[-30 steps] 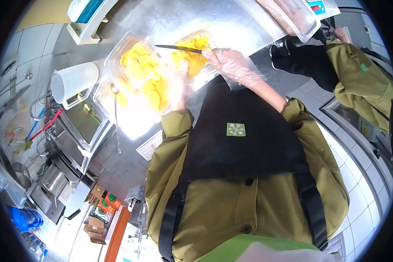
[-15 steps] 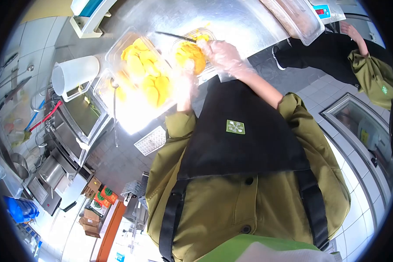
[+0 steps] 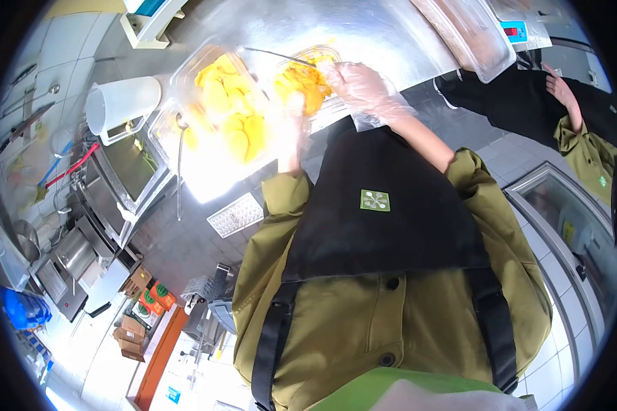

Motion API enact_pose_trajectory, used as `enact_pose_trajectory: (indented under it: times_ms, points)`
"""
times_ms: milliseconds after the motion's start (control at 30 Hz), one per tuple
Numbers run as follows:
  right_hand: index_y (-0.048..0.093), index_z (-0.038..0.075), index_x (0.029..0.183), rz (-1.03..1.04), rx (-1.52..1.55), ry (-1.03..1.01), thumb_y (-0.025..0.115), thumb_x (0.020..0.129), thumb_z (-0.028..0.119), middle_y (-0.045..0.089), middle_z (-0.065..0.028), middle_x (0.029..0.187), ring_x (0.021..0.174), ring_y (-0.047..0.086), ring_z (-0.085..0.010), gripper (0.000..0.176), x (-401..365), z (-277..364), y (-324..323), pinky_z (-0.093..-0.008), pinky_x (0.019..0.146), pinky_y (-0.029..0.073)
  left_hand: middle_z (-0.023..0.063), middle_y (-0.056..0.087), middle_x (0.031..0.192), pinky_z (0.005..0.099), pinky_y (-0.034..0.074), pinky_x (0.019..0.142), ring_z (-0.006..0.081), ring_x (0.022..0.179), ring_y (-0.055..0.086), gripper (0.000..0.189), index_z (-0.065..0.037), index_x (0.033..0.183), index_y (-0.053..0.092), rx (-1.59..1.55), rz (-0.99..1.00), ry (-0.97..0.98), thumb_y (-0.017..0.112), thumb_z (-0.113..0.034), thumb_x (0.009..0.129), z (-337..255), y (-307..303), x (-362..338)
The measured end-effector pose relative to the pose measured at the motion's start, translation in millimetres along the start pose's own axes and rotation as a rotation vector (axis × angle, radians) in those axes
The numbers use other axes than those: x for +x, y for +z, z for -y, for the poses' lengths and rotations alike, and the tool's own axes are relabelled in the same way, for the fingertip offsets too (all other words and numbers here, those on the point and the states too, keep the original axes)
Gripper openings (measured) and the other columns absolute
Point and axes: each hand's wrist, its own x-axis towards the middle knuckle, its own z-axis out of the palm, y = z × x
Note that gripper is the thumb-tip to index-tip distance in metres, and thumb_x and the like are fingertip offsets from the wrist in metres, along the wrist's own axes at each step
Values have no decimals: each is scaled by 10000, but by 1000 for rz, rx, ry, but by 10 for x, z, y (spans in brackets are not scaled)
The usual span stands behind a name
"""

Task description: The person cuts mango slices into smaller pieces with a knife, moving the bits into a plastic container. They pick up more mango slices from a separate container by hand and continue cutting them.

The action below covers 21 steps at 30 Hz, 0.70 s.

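My right hand (image 3: pixel 360 88), in a clear plastic glove, is closed on a thin dark knife (image 3: pixel 277 56), its blade pointing left above a small clear container (image 3: pixel 329 53). Chopped-looking yellow fruit (image 3: pixel 301 88), like mango, fills that container. At its near left side, my gloved left hand (image 3: pixel 293 133) grips the container's edge, its fingers partly washed out by glare. To the left stands a larger clear tub (image 3: pixel 178 75) with big yellow fruit pieces (image 3: pixel 226 96). A long-handled spoon (image 3: pixel 179 171) rests at the tub's left side.
A white plastic pitcher (image 3: pixel 120 106) stands left of the tub. On the steel table (image 3: pixel 384 41), another clear tub (image 3: pixel 483 55) and a blue scale (image 3: pixel 514 31) are at the right. A person's hand (image 3: pixel 561 89) shows beyond them. A glass-fronted door (image 3: pixel 562 219) is at right.
My right hand has moved slightly right, and the fruit in the small container looks more broken up. The whole view has shifted a little. The other person's hand has moved lower.
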Motion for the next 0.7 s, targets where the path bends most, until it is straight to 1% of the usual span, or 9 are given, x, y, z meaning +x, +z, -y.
enact_pose_trajectory:
  times_ms: [67, 167, 267, 300, 367, 467, 567, 633, 700]
  points:
    - [659, 4, 844, -44, 87, 23, 381, 971, 504, 646, -213, 782, 786, 622, -402, 586, -39, 5, -58, -456, 725, 483, 156, 639, 1053, 360, 474, 805, 263, 897, 593, 463, 30, 1190, 575, 70, -38, -35, 627, -316, 887, 9, 10, -21]
    - [665, 6, 895, -26, 167, 61, 397, 963, 498, 647, -224, 809, 817, 617, -409, 564, -71, -48, -52, -460, 755, 475, 150, 642, 1009, 363, 483, 762, 250, 861, 599, 429, 23, 1140, 600, -162, -52, -52, 637, -318, 883, -65, 40, -45]
    - [670, 15, 925, 35, 52, 43, 409, 957, 505, 644, -235, 840, 835, 612, -403, 556, -1, -199, 78, -460, 766, 466, 128, 641, 972, 353, 484, 732, 211, 838, 594, 389, 24, 1092, 608, -76, -37, -47, 659, -294, 874, 13, 21, -54]
    - [670, 15, 925, 35, 51, 42, 409, 957, 505, 644, -235, 840, 835, 612, -403, 556, -20, -173, 34, -460, 766, 466, 127, 638, 957, 355, 483, 724, 211, 826, 592, 353, 12, 1072, 614, -162, -57, -108, 668, -269, 865, 55, 25, -73]
    - [655, 2, 848, 12, 61, 61, 347, 974, 518, 640, -238, 847, 880, 604, -402, 615, -50, -119, -59, -464, 782, 470, 126, 636, 943, 356, 481, 715, 211, 815, 590, 317, -1, 1051, 620, -247, -81, -168, 678, -244, 856, 139, 25, -93]
    - [650, -1, 838, 21, 171, 32, 357, 972, 520, 635, -237, 823, 872, 603, -402, 613, -63, -157, -28, -462, 772, 469, 142, 632, 942, 361, 478, 705, 230, 798, 589, 293, -16, 1047, 625, -406, -63, -158, 679, -227, 851, 276, 30, -75]
    - [643, -8, 824, 20, 46, 31, 378, 971, 520, 624, -242, 798, 822, 598, -403, 609, -50, -151, -52, -461, 755, 461, 153, 630, 941, 365, 476, 698, 244, 787, 588, 278, -27, 1044, 628, -511, -46, -152, 680, -216, 847, 448, 32, -39]
    - [639, -10, 817, -46, 120, 17, 386, 970, 520, 618, -244, 778, 790, 597, -401, 608, -71, -125, -54, -458, 741, 462, 174, 615, 922, 389, 472, 689, 292, 801, 581, 259, -60, 1051, 635, 132, 49, 231, 682, -164, 819, 509, -3, 19]
    - [636, -13, 810, -104, 192, 6, 393, 969, 520, 613, -246, 757, 759, 597, -399, 607, -155, -52, -140, -454, 727, 463, 173, 610, 911, 397, 469, 704, 301, 820, 578, 259, -69, 1052, 637, 74, -19, 215, 672, -149, 807, 445, 30, -39]
